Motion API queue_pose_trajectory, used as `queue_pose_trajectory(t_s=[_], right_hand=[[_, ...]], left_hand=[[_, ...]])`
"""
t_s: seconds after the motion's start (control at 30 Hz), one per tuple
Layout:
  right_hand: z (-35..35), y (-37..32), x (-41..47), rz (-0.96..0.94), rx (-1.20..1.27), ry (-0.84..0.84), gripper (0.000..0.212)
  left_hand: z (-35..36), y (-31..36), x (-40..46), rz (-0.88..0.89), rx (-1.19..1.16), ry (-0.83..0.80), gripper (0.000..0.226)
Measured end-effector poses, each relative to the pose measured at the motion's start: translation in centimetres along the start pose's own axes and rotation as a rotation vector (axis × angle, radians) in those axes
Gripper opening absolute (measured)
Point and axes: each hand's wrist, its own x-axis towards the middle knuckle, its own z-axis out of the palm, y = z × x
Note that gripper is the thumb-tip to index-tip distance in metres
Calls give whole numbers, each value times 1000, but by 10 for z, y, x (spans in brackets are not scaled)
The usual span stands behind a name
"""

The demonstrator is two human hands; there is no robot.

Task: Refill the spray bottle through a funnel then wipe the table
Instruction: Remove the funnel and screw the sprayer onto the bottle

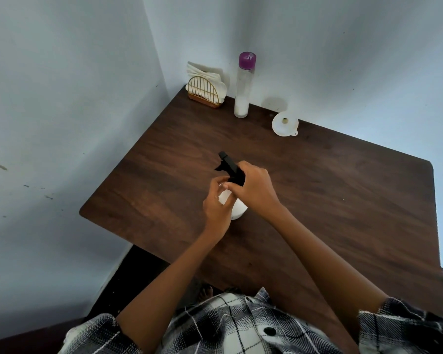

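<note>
A white spray bottle (pixel 238 209) stands near the middle of the dark wooden table (pixel 343 200). My left hand (pixel 216 208) wraps its white body. My right hand (pixel 253 186) grips the black trigger head (pixel 229 166) at the bottle's neck. A white funnel (pixel 284 123) lies on its side at the back of the table, to the right. A tall clear bottle with a purple cap (pixel 243 85) stands at the back, with a little white liquid at its bottom.
A gold wire holder with white napkins (pixel 206 88) stands in the far left corner against the wall. Pale walls close the table on the left and back. The table's near left edge drops to a dark floor.
</note>
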Motion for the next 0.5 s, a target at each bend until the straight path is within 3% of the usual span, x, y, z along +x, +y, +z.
queue_pose_trajectory(t_s=[0.2, 0.4, 0.5], right_hand=[[-6, 8, -3, -6, 149, -112, 45], [23, 12, -19, 35, 306, 180, 35], [33, 15, -19, 60, 306, 260, 29]], left_hand=[[1, -5, -5, 77, 84, -1, 61], [0, -14, -8, 113, 169, -50, 42], [0, -12, -9, 121, 160, -34, 46]])
